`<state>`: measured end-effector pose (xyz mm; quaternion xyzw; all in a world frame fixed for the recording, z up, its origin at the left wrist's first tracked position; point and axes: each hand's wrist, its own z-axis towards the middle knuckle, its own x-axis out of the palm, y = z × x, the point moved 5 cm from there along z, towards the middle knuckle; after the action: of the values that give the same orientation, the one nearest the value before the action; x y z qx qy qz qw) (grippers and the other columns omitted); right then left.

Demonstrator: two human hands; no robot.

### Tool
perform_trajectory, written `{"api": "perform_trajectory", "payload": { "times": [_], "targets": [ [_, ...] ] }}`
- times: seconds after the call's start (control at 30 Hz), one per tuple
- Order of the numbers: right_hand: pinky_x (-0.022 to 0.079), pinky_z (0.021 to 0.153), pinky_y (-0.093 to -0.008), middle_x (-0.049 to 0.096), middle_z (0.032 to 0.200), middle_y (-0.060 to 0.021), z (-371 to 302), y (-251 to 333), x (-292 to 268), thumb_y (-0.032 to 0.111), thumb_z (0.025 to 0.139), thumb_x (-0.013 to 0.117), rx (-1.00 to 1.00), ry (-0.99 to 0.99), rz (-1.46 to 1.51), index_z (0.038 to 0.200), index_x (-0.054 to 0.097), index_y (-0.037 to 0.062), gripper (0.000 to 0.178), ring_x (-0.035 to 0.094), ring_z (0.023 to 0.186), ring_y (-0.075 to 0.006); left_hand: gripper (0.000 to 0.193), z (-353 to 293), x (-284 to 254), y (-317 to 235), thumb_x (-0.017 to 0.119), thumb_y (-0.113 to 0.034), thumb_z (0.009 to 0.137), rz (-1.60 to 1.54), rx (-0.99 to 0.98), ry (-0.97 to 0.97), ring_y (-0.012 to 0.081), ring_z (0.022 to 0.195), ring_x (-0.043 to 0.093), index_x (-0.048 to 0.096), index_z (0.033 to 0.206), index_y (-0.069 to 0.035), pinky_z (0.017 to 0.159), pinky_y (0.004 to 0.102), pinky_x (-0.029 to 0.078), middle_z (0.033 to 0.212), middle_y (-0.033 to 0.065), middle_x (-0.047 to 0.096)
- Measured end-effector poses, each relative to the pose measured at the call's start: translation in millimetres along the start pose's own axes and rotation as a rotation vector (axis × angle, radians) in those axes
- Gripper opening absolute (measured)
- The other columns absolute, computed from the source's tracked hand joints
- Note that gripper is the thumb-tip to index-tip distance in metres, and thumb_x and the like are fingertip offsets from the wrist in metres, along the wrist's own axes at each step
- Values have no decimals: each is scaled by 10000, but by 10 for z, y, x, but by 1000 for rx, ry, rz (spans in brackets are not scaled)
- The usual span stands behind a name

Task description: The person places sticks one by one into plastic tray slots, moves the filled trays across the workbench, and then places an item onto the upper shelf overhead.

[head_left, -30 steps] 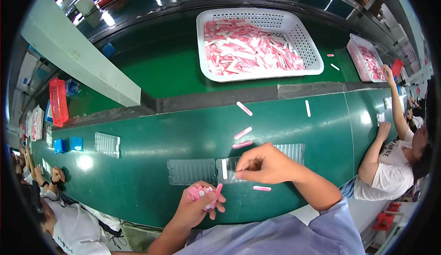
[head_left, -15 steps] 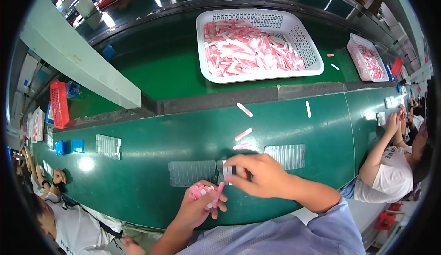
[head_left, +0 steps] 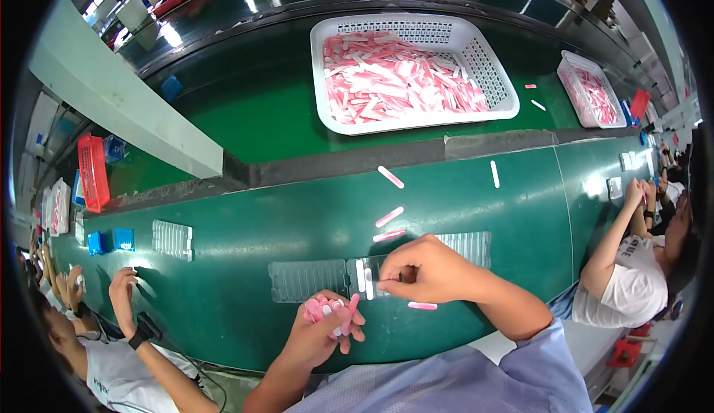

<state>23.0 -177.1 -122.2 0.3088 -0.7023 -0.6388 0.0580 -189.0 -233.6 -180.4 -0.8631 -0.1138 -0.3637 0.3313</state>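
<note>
My left hand [head_left: 323, 327] is closed around a bunch of small flat pink-and-white strips [head_left: 325, 310] with rounded ends, like little nail files. One pink strip sticks up by its fingertips. Just right of it, my right hand [head_left: 424, 268] is pinched above the right half of an opened clear plastic tray [head_left: 306, 283]; what its fingers hold, if anything, is hidden. Two white strips [head_left: 364, 278] lie side by side in that half, while ridged slots show in the left half. A loose pink strip [head_left: 422, 306] rests on the table below my right hand.
Another clear tray [head_left: 468, 248] lies behind my right hand. Several loose strips [head_left: 390, 217] are scattered beyond. A white basket [head_left: 327, 119] full of strips stands past the dark ledge [head_left: 335, 162]. Co-workers sit on both sides; one's arm [head_left: 160, 365] reaches in at left.
My right hand has shifted right from the tray's middle, uncovering two white strips in it. A pink strip now shows below that hand. The left co-worker's arm has come forward over the table.
</note>
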Motion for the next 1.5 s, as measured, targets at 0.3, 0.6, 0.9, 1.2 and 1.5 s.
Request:
{"api": "perform_trajectory", "payload": {
  "times": [0.3, 0.6, 0.9, 1.2, 1.5],
  "targets": [
    [538, 626, -414, 696, 821, -102, 54, 103, 17, 203, 813, 778, -63, -195, -558, 1129, 634, 90, 365, 681, 713, -316, 182, -8, 38, 29, 632, -111, 968, 1, -22, 14, 263, 748, 727, 523, 1085, -26, 438, 309, 534, 947, 191, 697],
    [440, 525, -279, 632, 619, -35, -144, 30, 245, 102, 905, 703, 6, -14, 248, 970, 681, 40, 93, 581, 541, -101, 164, 77, 194, 31, 624, -100, 965, 90, -49, 38, 267, 744, 729, 559, 1077, 0, 438, 311, 547, 964, 194, 699],
    [435, 530, -225, 672, 727, 3, -201, -172, -48, 29, 889, 693, 55, -156, 407, 906, 689, 19, 20, 584, 620, -36, 146, -8, 134, -27, 610, -73, 963, 192, 26, -18, 249, 708, 719, 570, 1067, 22, 428, 293, 529, 906, 180, 695],
    [528, 638, -424, 673, 768, -122, 65, -55, 85, 72, 793, 686, -24, 9, -312, 981, 649, 57, 192, 686, 738, -335, 80, 5, 65, -217, 598, -73, 973, 248, 142, -111, 198, 591, 647, 563, 1020, -18, 362, 262, 432, 751, 109, 628],
    [546, 669, -468, 692, 842, -143, 194, 61, -61, 115, 801, 731, 31, -57, -384, 1139, 586, 57, 373, 697, 823, -361, 92, -70, 35, -264, 611, -24, 946, 236, 179, -147, 197, 612, 661, 576, 1018, 22, 398, 265, 474, 774, 124, 646]
  ]
}}
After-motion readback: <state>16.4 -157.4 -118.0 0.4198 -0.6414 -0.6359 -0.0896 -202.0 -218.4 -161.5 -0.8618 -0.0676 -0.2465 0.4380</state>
